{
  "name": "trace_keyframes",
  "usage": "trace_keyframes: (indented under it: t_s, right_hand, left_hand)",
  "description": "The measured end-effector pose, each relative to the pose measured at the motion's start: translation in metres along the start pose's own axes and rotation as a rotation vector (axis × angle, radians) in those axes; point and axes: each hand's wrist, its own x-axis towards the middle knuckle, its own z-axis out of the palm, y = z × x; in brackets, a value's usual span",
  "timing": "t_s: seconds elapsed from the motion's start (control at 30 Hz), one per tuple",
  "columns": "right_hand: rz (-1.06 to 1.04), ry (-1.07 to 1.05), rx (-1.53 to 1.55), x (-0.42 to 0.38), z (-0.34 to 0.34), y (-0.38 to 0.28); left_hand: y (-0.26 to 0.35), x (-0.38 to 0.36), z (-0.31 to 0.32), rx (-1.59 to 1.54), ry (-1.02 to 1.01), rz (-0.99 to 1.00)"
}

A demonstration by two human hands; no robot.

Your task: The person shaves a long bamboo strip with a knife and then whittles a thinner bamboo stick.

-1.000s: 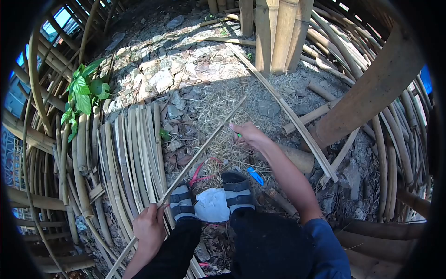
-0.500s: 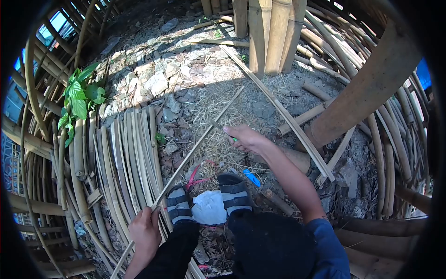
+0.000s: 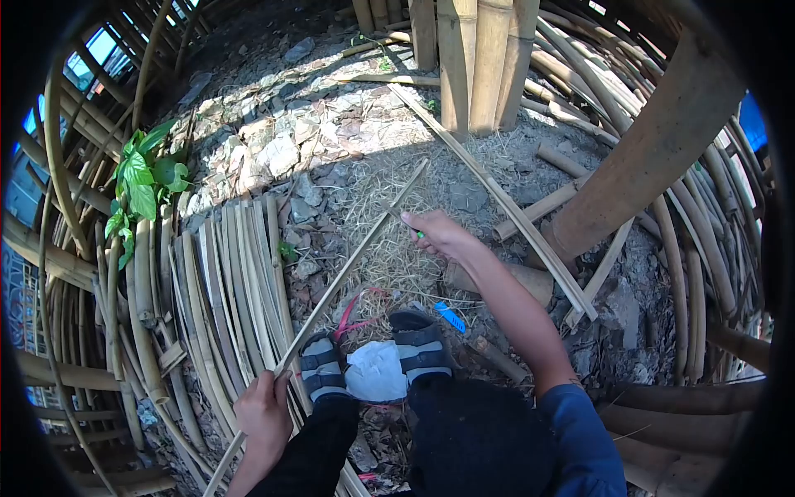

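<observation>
A long, thin bamboo strip [image 3: 335, 286] slants from the lower left up to the middle of the view. Near its lower end my left hand [image 3: 263, 411] is closed around it, beside my knee. My right hand [image 3: 439, 234] is closed on a knife [image 3: 392, 212] with a bit of green showing at the handle. The blade lies against the strip a little below its far tip. Pale shavings [image 3: 402, 248] cover the ground underneath.
Split bamboo strips [image 3: 240, 282] lie side by side at left. Thick bamboo poles [image 3: 482, 74] stand ahead, and a leaning pole [image 3: 646, 157] is at right. A blue plastic piece [image 3: 450, 316], a white cloth-like wad [image 3: 376, 370] and pink ribbon [image 3: 352, 313] are by my sandals [image 3: 418, 344].
The knife has shifted slightly up along the strip towards its tip. The strip's far end has moved a little left and down. My left hand keeps its grip.
</observation>
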Motion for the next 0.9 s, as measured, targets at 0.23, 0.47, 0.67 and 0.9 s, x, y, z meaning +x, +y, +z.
trace_keyframes:
  t_s: [0.23,0.47,0.67,0.9]
  right_hand:
    - [-0.059,0.006,-0.021,0.007,-0.014,-0.004]
    - [0.003,0.011,-0.085,-0.007,-0.006,-0.017]
    - [0.027,0.001,-0.087,-0.015,-0.004,-0.027]
    - [0.044,0.053,-0.033,-0.005,-0.032,-0.035]
  left_hand:
    - [-0.007,-0.003,-0.001,-0.034,-0.001,-0.01]
    - [-0.008,-0.005,0.001,-0.026,-0.021,-0.038]
    - [-0.009,-0.002,-0.001,-0.078,-0.005,-0.034]
    - [-0.012,-0.005,0.0,-0.067,0.018,-0.015]
